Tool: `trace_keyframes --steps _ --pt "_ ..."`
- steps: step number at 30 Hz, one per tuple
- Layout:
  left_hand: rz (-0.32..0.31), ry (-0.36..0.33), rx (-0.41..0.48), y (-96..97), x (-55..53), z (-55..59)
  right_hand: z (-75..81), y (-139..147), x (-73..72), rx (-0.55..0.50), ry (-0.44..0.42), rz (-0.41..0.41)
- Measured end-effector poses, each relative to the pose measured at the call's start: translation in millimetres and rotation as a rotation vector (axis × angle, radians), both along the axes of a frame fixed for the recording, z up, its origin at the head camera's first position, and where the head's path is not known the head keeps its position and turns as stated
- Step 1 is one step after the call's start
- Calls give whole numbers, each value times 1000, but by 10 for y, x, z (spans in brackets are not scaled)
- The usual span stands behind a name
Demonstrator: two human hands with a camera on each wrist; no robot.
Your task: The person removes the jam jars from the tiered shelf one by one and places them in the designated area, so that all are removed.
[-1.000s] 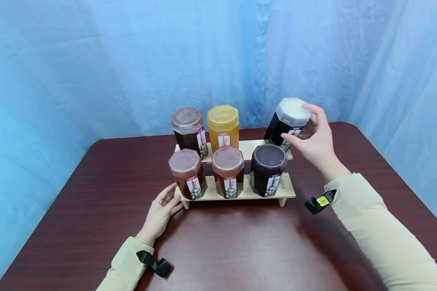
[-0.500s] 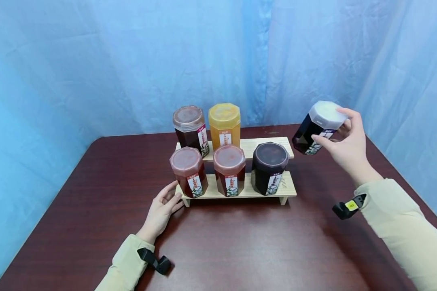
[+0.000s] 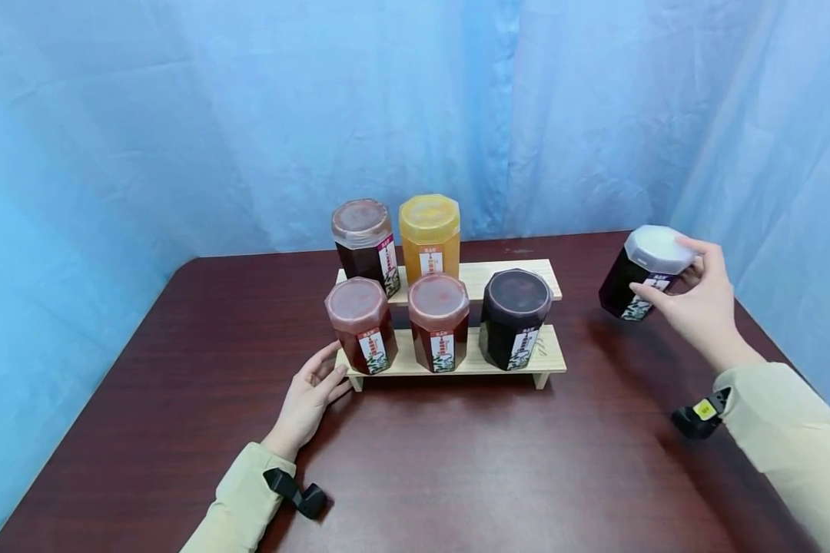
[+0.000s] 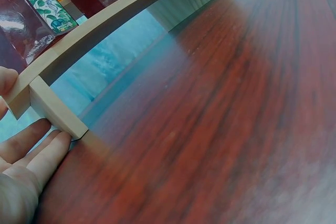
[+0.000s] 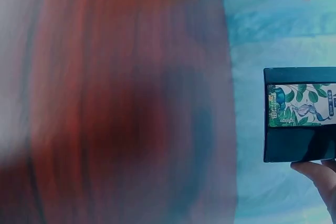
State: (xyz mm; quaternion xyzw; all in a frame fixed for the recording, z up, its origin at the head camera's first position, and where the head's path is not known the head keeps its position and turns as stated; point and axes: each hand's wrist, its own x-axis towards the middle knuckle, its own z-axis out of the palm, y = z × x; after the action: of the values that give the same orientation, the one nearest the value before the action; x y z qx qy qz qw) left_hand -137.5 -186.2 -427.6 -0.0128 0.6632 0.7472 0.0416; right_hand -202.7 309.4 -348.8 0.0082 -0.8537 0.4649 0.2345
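R arm [image 3: 781,430] reaches fwd + out to the R; L arm [image 3: 238,491] fwd, lower. R hand [image 3: 698,303] grasps the white-lidded dark jar [image 3: 632,276], thumb nr side, fingers opp.; jar tilted, R of the two-tier wooden rack [image 3: 473,276], apart from it. L hand [image 3: 307,403] grips rack's L end, thumb on lower board, other fingers by the leg. 6 jars tot.: 1 in hand, 5 on rack: lower tier 2 red jars [image 3: 437,326] + 1 black jar [image 3: 501,326]; upper 1 yellow jar [image 3: 430,230] + 1 dark-maroon jar [image 3: 360,250].
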Motion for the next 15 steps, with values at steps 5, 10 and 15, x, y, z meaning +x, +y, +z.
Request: trace_keyframes --steps 5,10,15 --pt "6 19 -6 8 2 -8 -81 193 27 35 -17 -8" --pt "7 37 -4 8 -1 -14 -133 405 79 149 -82 -66" --pt "2 25 -12 3 9 -3 -179 571 89 198 -110 -140"
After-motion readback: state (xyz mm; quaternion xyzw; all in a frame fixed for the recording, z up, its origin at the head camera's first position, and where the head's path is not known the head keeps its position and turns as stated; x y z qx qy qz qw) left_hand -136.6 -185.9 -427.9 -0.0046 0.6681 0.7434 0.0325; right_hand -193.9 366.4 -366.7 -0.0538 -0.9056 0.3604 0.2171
